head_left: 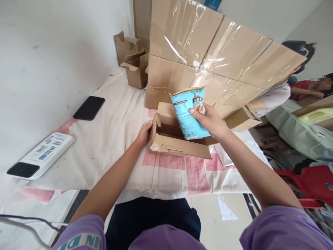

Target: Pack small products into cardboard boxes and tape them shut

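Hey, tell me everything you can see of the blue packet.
The blue packet is light blue and glossy, apparently plastic film, with a tan-edged top, small printed text, a dark band and a picture partly covered by fingers. The right hand grips its right side, thumb across the printed face. It leans slightly, lower end at the open cardboard box; whether they touch is unclear.

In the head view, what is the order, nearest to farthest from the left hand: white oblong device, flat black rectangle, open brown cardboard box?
1. Cardboard box: touching the left hand.
2. Black rectangle: left, near wall.
3. White device: farthest left.
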A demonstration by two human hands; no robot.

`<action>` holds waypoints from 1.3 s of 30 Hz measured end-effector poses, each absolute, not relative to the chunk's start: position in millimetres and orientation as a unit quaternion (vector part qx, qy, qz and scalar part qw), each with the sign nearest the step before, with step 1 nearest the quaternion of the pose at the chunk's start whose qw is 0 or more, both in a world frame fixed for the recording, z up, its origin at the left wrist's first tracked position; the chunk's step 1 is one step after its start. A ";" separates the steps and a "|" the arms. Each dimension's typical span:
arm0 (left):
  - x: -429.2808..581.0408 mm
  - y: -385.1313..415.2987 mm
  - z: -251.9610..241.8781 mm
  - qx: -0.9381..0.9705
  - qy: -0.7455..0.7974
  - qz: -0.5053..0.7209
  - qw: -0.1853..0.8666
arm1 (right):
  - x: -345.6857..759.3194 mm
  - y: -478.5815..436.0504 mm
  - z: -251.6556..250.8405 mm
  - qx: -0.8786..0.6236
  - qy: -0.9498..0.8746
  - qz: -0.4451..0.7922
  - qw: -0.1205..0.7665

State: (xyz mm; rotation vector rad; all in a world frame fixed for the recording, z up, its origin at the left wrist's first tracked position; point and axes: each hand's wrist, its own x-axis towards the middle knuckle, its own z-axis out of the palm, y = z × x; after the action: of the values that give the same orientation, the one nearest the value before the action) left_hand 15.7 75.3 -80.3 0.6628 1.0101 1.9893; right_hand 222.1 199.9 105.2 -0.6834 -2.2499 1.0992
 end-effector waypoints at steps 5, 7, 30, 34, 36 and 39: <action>17.1 75.2 -77.6 0.260 0.399 0.780 0.405 | 218.4 195.3 91.5 -0.256 -0.849 0.415 0.203; 18.0 74.6 -75.6 0.261 0.400 0.779 0.407 | 216.5 195.2 85.6 -0.251 -0.843 0.434 0.195; 18.7 77.9 -83.3 0.299 0.409 0.745 0.433 | 232.0 190.7 80.1 -0.124 -0.947 0.297 0.002; 18.8 78.0 -88.2 0.334 0.415 0.725 0.437 | 224.3 185.8 70.7 -0.093 -0.951 0.247 -0.161; 17.2 77.0 -89.5 0.351 0.441 0.706 0.429 | 219.9 183.7 68.1 -0.098 -0.944 0.238 -0.208; 12.2 76.2 -91.7 0.358 0.498 0.672 0.414 | 227.1 181.1 77.1 -0.114 -0.945 0.260 -0.164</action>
State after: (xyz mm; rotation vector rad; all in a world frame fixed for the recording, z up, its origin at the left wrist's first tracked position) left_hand 12.2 76.2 -91.7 0.8997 1.2529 1.6904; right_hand 227.1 181.1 77.1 -0.4011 -3.3247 0.9145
